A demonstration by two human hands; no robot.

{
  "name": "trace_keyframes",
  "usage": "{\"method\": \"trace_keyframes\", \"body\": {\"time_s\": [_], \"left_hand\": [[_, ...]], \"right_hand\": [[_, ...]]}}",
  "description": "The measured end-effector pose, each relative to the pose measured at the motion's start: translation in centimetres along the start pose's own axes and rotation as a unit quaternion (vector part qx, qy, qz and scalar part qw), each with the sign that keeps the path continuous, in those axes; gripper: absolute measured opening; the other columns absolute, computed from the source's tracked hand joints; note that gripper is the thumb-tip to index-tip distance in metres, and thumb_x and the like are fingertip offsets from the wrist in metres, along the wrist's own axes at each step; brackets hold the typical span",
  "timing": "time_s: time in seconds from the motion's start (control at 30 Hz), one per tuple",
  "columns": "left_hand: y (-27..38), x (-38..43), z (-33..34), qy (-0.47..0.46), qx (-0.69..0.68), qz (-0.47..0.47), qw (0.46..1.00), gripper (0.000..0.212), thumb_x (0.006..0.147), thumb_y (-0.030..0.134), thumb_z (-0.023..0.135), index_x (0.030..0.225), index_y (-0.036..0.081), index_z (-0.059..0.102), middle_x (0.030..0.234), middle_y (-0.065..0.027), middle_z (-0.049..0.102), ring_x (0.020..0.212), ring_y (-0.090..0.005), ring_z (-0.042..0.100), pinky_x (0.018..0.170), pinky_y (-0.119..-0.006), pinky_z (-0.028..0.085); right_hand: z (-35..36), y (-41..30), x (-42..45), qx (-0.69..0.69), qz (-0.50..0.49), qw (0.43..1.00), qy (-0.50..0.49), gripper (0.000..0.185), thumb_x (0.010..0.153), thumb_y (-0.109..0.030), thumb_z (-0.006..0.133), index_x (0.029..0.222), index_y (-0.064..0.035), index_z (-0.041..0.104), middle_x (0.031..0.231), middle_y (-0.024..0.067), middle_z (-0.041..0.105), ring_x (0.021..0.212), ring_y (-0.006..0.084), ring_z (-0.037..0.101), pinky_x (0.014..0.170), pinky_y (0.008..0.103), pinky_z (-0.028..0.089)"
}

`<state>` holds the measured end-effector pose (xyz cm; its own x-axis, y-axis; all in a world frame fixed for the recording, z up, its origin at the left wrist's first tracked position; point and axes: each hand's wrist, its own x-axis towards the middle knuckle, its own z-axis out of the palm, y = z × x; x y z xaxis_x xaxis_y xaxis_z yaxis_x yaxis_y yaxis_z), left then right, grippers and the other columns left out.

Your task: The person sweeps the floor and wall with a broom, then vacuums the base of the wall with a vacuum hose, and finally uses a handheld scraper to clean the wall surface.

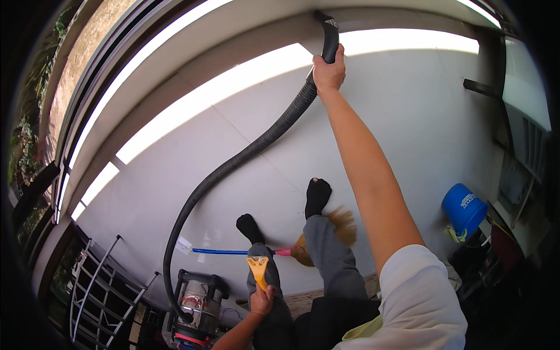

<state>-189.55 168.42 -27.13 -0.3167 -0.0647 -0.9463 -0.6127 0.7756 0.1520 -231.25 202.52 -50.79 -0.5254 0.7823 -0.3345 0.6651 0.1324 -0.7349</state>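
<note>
My right hand (330, 72) grips the black curved wand end (331, 39) of a vacuum hose, whose tip touches the base of the far wall. From there the ribbed hose (245, 155) curves down to a steel canister vacuum (199, 302) at lower left. In my left hand (261, 301), low in front of me, is a yellow-handled scraper (259, 267), its head pointing away from me. A broom with a blue handle (221, 251) and straw-coloured bristles (342, 225) lies on the floor, passing behind my legs.
My feet in black socks stand on the pale floor (262, 188). A metal folding ladder (103, 288) is at lower left. On the right are a blue bucket (463, 208) with a greenish cloth (456, 235) beside it. A window track (109, 65) runs along the upper left.
</note>
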Motion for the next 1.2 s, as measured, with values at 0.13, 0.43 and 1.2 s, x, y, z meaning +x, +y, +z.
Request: {"method": "trace_keyframes", "body": {"time_s": [0.13, 0.43, 1.2], "left_hand": [[-1.3, 0.1, 0.7, 0.003, 0.009, 0.012, 1.0, 0.032, 0.09, 0.035, 0.04, 0.093, 0.005, 0.047, 0.065, -0.0103, 0.061, 0.057, -0.0326, 0.059, 0.055, -0.041, 0.047], [-2.9, 0.1, 1.1, 0.022, 0.034, 0.053, 0.998, 0.031, 0.089, 0.034, 0.04, 0.094, 0.004, 0.049, 0.064, -0.0159, 0.059, 0.056, -0.038, 0.056, 0.052, -0.047, 0.044], [-5.2, -0.4, 1.9, 0.013, 0.039, 0.051, 0.998, 0.032, 0.088, 0.036, 0.043, 0.097, 0.005, 0.044, 0.067, -0.0215, 0.058, 0.058, -0.0413, 0.055, 0.053, -0.05, 0.043]], "right_hand": [[2.4, -1.3, -4.6, -0.031, 0.012, 0.998, -0.055, 0.075, 0.066, -0.021, 0.058, 0.134, -0.015, 0.027, 0.091, 0.0142, 0.062, 0.082, 0.0303, 0.06, 0.08, 0.0371, 0.045], [3.1, 0.7, -8.2, -0.107, -0.067, 0.974, -0.186, 0.071, 0.064, -0.023, 0.058, 0.131, -0.0218, 0.034, 0.088, 0.0119, 0.063, 0.079, 0.0286, 0.06, 0.079, 0.0353, 0.046], [-15.0, 11.2, -6.6, -0.208, -0.032, 0.975, -0.066, 0.069, 0.065, -0.019, 0.058, 0.13, -0.0214, 0.038, 0.086, 0.0121, 0.063, 0.073, 0.0266, 0.06, 0.071, 0.0361, 0.047]]}}
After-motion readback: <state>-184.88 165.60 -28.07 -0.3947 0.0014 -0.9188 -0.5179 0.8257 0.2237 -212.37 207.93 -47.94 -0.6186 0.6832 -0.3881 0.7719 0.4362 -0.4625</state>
